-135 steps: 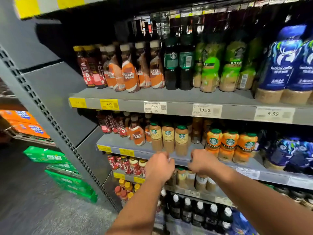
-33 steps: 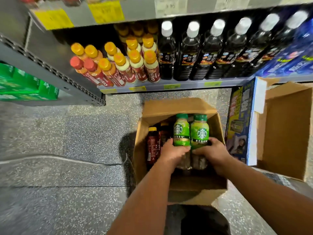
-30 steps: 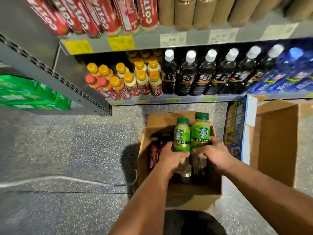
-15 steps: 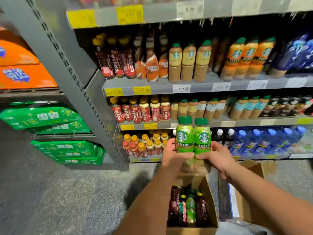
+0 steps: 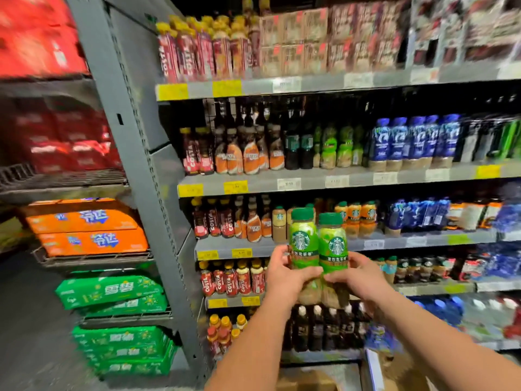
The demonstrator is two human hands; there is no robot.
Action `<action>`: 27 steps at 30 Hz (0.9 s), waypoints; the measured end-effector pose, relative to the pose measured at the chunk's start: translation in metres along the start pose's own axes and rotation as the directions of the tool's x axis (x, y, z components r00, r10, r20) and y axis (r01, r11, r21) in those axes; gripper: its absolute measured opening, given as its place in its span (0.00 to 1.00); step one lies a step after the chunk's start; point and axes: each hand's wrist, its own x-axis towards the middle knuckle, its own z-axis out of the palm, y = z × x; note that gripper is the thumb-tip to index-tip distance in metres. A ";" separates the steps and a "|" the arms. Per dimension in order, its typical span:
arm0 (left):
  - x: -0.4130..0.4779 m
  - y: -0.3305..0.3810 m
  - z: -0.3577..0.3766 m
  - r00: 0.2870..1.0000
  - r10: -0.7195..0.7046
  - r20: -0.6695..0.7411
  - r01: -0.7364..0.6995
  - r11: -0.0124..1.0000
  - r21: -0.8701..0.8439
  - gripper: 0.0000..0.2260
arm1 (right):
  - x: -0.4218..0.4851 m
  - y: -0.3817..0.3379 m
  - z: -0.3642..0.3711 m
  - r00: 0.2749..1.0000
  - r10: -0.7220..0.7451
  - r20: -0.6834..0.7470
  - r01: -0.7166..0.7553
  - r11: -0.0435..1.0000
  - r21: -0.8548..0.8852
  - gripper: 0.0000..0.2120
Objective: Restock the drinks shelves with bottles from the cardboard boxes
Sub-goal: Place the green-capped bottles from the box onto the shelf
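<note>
Two green-capped Starbucks bottles stand side by side in the air before the drinks shelves. My left hand [image 5: 284, 275] grips the left green bottle [image 5: 303, 241] around its lower half. My right hand [image 5: 362, 277] grips the right green bottle [image 5: 332, 244] the same way. Both bottles are upright, level with the third shelf [image 5: 394, 244]. More green Starbucks bottles [image 5: 337, 148] stand on the second shelf above, right of dark bottles. The cardboard box [image 5: 307, 383] shows only as a brown corner at the bottom edge.
A grey upright post [image 5: 135, 170] bounds the shelves on the left. Left of it, racks carry orange packs [image 5: 90, 232], green packs [image 5: 112, 292] and red packs. Costa, Nescafe and blue bottles fill the other shelf rows. A second open box [image 5: 400, 373] sits bottom right.
Both hands lifted the two green bottles out of the box and raised them. My view tilted up from the floor box to the upper shelves.
</note>
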 end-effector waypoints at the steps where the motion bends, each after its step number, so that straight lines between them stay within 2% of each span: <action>1: -0.003 0.009 0.003 1.000 0.012 -0.009 -0.012 1.000 0.003 0.25 | -0.003 -0.008 -0.006 1.000 -0.019 0.012 0.019 1.000 0.006 0.20; 7: -0.019 0.052 0.027 0.996 0.063 -0.070 -0.060 0.998 0.036 0.27 | -0.008 -0.039 -0.037 0.995 -0.093 0.046 0.093 0.996 0.011 0.25; 12: -0.028 0.079 0.059 0.990 0.094 -0.104 -0.091 0.995 0.029 0.26 | -0.007 -0.061 -0.072 0.985 -0.139 0.107 0.132 0.989 0.064 0.21; 15: -0.027 0.090 0.079 0.988 0.074 -0.132 -0.073 0.997 0.017 0.25 | 0.000 -0.069 -0.092 0.977 -0.185 0.110 0.185 0.983 0.009 0.21; 21: -0.012 0.108 0.113 0.978 0.099 -0.183 -0.097 0.995 0.019 0.26 | 0.013 -0.091 -0.125 0.971 -0.185 0.152 0.183 0.983 0.032 0.21; 27: 0.020 0.131 0.118 0.968 0.145 -0.205 -0.145 0.989 0.017 0.23 | 0.044 -0.117 -0.124 0.969 -0.196 0.151 0.187 0.980 0.073 0.19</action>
